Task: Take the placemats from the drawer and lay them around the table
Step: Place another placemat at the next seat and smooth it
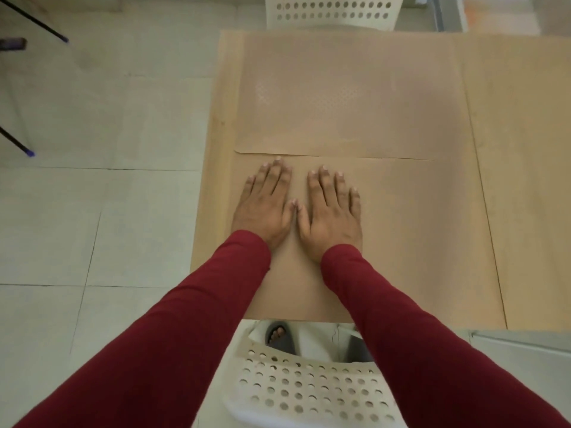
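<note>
Both hands, left (264,205) and right (332,211), lay flat and open, gripping nothing, pressing the near placemat (401,242) onto the counter (525,149); another placemat (340,97) lay beyond. Thin, floppy, light sheets, likely best lifted by an edge.

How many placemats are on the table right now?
2. The far placemat lies by the far chair; the near placemat lies under both flat hands, left hand and right hand. Others may lie out of view.

No text, label, brand, number or sign can be read on anything in this view.
</note>
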